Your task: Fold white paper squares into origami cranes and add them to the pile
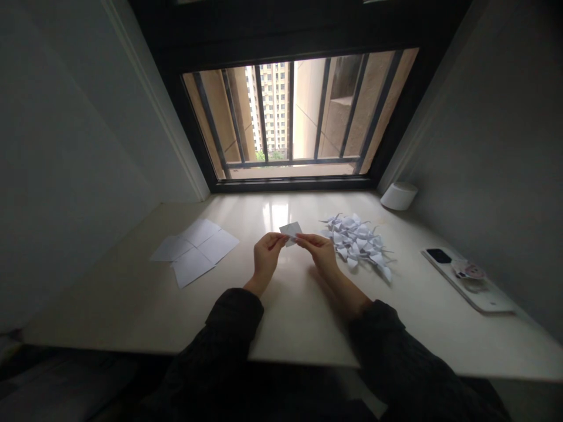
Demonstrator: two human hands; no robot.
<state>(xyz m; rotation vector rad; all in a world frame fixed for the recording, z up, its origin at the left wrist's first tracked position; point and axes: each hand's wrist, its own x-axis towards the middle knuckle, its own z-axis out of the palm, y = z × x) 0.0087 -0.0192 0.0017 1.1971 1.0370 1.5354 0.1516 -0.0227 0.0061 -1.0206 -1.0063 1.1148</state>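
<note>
A small folded piece of white paper (290,227) is held up over the sill, between my two hands. My left hand (267,253) pinches its lower left part between thumb and fingers. On the other side, my right hand (320,251) pinches the lower right part in the same way. My fingertips nearly meet and cover the paper's lower edge. To the right of my right hand lies a heap of folded paper cranes (358,239). Flat sheets of white paper (204,246) lie to the left of my left hand.
The pale windowsill (290,322) ends at a front edge near me. A white phone (472,284) with a grip on its back lies at the right. Behind it stands a white cylindrical object (399,196) by the wall. A barred window (299,117) is at the back.
</note>
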